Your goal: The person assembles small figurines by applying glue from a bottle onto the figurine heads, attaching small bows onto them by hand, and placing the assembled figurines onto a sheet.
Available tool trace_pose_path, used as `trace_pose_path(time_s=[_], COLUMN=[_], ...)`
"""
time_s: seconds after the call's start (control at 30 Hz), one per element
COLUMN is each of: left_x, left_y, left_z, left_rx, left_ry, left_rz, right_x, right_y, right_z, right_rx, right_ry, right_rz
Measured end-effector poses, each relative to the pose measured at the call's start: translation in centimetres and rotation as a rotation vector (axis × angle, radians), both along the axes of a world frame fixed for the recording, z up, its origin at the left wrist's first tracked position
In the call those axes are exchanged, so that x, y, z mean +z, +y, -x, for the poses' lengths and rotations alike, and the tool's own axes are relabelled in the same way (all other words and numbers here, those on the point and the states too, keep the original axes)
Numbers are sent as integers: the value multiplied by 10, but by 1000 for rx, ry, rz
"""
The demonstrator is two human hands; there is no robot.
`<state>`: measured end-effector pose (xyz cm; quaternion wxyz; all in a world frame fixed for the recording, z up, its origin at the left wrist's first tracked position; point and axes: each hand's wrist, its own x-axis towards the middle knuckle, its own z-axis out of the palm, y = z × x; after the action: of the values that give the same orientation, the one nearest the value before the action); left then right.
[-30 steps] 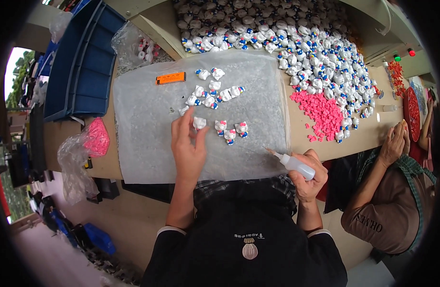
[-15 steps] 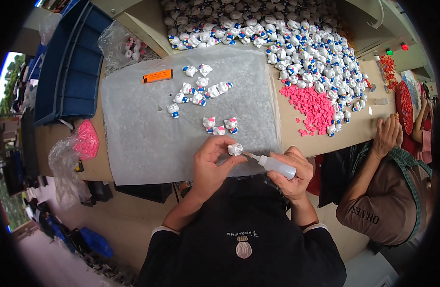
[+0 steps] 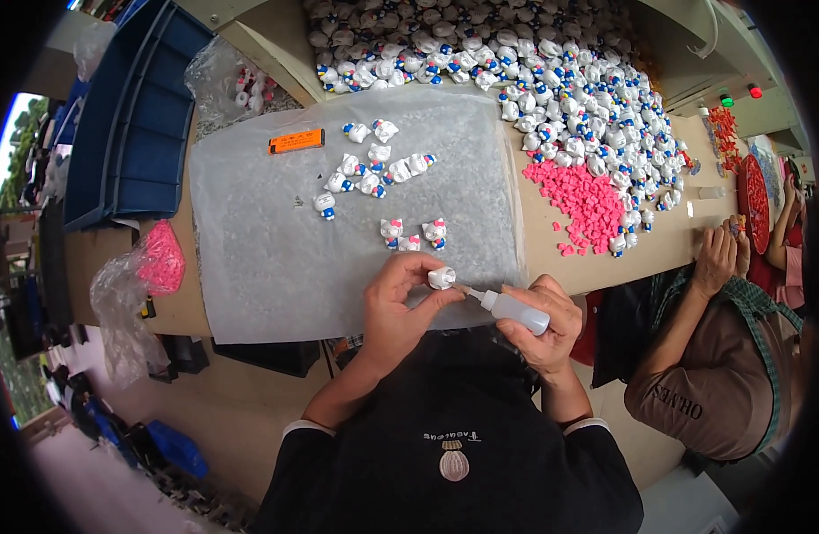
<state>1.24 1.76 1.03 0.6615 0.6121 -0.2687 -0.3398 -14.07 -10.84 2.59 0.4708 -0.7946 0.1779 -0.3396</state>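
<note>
Between the thumb and fingers of my left hand (image 3: pixel 400 295) is a small white cat figurine (image 3: pixel 441 278), held over the near edge of the sheet. My right hand (image 3: pixel 547 322) grips a translucent squeeze bottle (image 3: pixel 519 313), its thin nozzle tilted toward the figurine and close to it; whether they touch I cannot tell. Just beyond my left hand sit three figurines with pink bows (image 3: pixel 434 233). Farther up lie several white-and-blue figurines without bows (image 3: pixel 370 184). All rest on a whitish translucent sheet (image 3: pixel 258 267).
A big heap of figurines (image 3: pixel 596 116) covers the back right, beside a pile of pink pieces (image 3: pixel 578 209). An orange box cutter (image 3: pixel 296 141) lies on the sheet. At left are a blue bin (image 3: pixel 125 125) and a pink bag (image 3: pixel 163 258). A co-worker (image 3: pixel 721 356) sits at right.
Almost nothing differs. Both hands keep their places, with the figurine and bottle still held; the whole view has shifted very slightly.
</note>
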Motion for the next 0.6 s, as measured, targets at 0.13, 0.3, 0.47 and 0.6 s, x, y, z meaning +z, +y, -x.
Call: trace_pose_path(time_s=[0.13, 0.3, 0.47, 0.6], left_x=[0, -1, 1, 3], left_y=[0, 0, -1, -3], left_z=[0, 0, 0, 0], left_rx=[8, 12, -5, -39], left_ry=[12, 12, -40, -8], left_rz=[-19, -10, -39, -28], right_x=[1, 0, -2, -2], right_y=[-2, -3, -4, -5], right_z=[1, 1, 2, 6], right_rx=[-21, -46, -41, -81], right_ry=[10, 24, 21, 35], right_rz=[-22, -24, -19, -69])
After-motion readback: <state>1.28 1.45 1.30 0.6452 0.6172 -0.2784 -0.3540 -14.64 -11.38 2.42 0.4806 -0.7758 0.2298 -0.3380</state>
